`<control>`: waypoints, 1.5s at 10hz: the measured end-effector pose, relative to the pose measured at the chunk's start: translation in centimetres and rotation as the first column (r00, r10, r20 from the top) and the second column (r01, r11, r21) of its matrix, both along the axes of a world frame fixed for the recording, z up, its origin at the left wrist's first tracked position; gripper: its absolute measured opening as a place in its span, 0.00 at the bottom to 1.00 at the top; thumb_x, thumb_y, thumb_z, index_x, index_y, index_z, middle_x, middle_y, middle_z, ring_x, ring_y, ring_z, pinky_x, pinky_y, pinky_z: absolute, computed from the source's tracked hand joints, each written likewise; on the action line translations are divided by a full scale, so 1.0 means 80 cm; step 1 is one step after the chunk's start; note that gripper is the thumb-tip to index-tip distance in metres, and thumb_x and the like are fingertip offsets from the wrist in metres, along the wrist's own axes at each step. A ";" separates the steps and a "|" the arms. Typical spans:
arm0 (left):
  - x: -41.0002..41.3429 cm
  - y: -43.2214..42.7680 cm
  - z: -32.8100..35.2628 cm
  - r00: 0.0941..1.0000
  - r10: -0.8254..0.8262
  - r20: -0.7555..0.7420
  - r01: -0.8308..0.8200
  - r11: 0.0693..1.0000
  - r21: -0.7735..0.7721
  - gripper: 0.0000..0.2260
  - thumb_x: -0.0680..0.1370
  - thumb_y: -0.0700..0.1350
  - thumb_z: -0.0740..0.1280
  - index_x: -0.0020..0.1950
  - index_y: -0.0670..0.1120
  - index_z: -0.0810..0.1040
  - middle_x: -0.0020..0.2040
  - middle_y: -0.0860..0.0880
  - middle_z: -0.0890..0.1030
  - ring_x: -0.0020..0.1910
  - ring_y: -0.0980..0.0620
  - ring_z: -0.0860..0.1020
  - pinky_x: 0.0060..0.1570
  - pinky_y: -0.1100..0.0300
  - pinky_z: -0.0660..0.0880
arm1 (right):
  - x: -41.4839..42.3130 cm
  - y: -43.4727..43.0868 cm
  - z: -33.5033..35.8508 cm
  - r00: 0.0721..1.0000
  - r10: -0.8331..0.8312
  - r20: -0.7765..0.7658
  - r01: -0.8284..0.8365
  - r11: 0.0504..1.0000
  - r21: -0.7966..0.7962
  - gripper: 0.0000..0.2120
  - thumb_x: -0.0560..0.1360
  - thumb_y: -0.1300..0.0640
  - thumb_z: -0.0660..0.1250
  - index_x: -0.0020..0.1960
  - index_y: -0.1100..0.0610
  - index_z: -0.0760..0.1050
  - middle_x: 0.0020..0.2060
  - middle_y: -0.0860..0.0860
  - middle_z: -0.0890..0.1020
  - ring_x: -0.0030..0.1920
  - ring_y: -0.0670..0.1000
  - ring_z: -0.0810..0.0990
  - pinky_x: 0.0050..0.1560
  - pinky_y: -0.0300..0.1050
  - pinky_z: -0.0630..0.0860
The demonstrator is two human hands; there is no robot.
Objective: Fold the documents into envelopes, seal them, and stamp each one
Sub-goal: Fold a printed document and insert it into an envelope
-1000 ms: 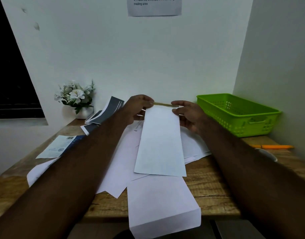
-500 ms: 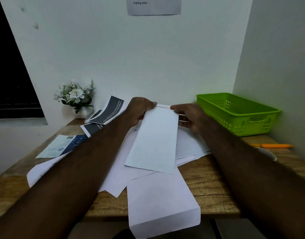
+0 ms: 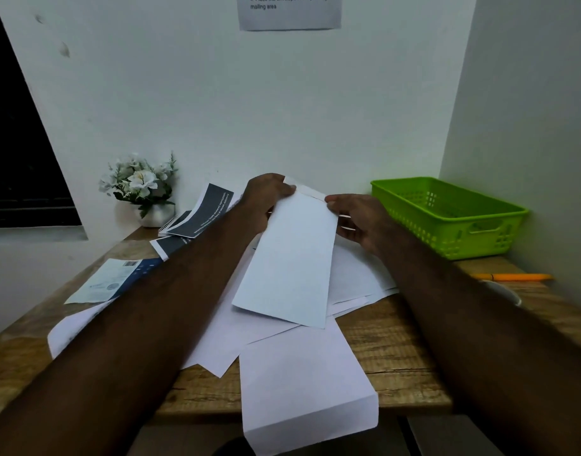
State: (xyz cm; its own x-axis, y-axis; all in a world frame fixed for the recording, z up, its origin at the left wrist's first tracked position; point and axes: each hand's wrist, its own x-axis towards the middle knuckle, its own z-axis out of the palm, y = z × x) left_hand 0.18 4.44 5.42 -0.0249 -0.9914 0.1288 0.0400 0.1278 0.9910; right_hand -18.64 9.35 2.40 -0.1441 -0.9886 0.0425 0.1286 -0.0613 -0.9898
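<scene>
Left grip (image 3: 270, 196): my thumb and fingers pinch the far left corner of the white envelope (image 3: 290, 258).
Right grip (image 3: 361, 222): thumb on top and fingers curled beneath, holding the far right corner of the same envelope.
Flap (image 3: 310, 191): a narrow strip along the envelope's far edge, between my two grips.
Envelope: long, with its plain face up. It is raised at the far end and skewed, and its near edge is low over the papers. I cannot tell if it touches them.
Loose sheets (image 3: 358, 274): white and overlapping beneath both grips, with corners poking out left and right.
Second long white paper (image 3: 302, 383): nearer me than the grips, with its near end drooping over the bench edge.
Bench (image 3: 391, 350): wood, with a bare strip nearer me below the right grip.
Green basket (image 3: 447, 218): right of the right grip with a gap between them, set against the side wall.
Orange pen (image 3: 512, 277): right of the right grip, nearer me than the basket.
Dark booklet (image 3: 210, 209): just left of the left grip.
Flower pot (image 3: 139, 184): farther left, by the back wall.
Leaflet (image 3: 108, 283): left of the grips and nearer me, beside my left forearm.
Notice (image 3: 289, 11): on the wall above the grips.
</scene>
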 end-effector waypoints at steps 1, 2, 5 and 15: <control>-0.001 -0.003 0.011 0.991 0.091 -0.102 -0.094 0.995 -0.025 0.09 0.72 0.35 0.74 0.45 0.48 0.80 0.43 0.46 0.82 0.43 0.44 0.81 0.46 0.53 0.80 | -0.003 0.002 0.000 0.999 0.028 -0.036 -0.030 0.998 -0.048 0.10 0.74 0.60 0.71 0.55 0.54 0.83 0.43 0.48 0.85 0.38 0.48 0.82 0.40 0.39 0.78; 0.003 -0.010 0.015 0.972 0.172 -0.161 -0.177 0.984 -0.018 0.08 0.67 0.36 0.74 0.43 0.46 0.81 0.49 0.41 0.84 0.50 0.39 0.83 0.53 0.42 0.81 | -0.002 0.004 -0.002 0.987 0.060 -0.150 -0.074 0.993 -0.090 0.11 0.74 0.58 0.72 0.56 0.53 0.83 0.45 0.48 0.86 0.42 0.48 0.84 0.45 0.41 0.79; 0.031 -0.017 0.024 0.813 0.464 -0.351 -0.461 0.882 0.097 0.10 0.72 0.36 0.64 0.52 0.36 0.74 0.44 0.42 0.76 0.35 0.45 0.77 0.27 0.63 0.71 | -0.006 0.015 0.004 0.918 0.356 -0.176 -0.354 0.934 0.044 0.12 0.78 0.59 0.68 0.61 0.56 0.81 0.46 0.51 0.84 0.41 0.51 0.83 0.39 0.42 0.81; 0.137 0.024 0.032 0.700 -0.369 0.612 0.322 0.927 0.191 0.12 0.74 0.40 0.74 0.57 0.40 0.81 0.44 0.38 0.84 0.33 0.49 0.83 0.36 0.60 0.82 | -0.024 0.012 0.021 0.977 0.106 0.185 -0.079 0.986 -0.147 0.11 0.76 0.65 0.70 0.58 0.63 0.79 0.51 0.56 0.86 0.45 0.55 0.86 0.39 0.42 0.81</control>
State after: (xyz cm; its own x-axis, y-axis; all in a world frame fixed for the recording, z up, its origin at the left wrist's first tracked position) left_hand 11.16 6.40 7.97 -0.4183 -0.9021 -0.1060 -0.5629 0.1659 0.8097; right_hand -20.59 10.34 4.07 -0.0713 -0.9845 0.1603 0.3263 -0.1749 -0.9290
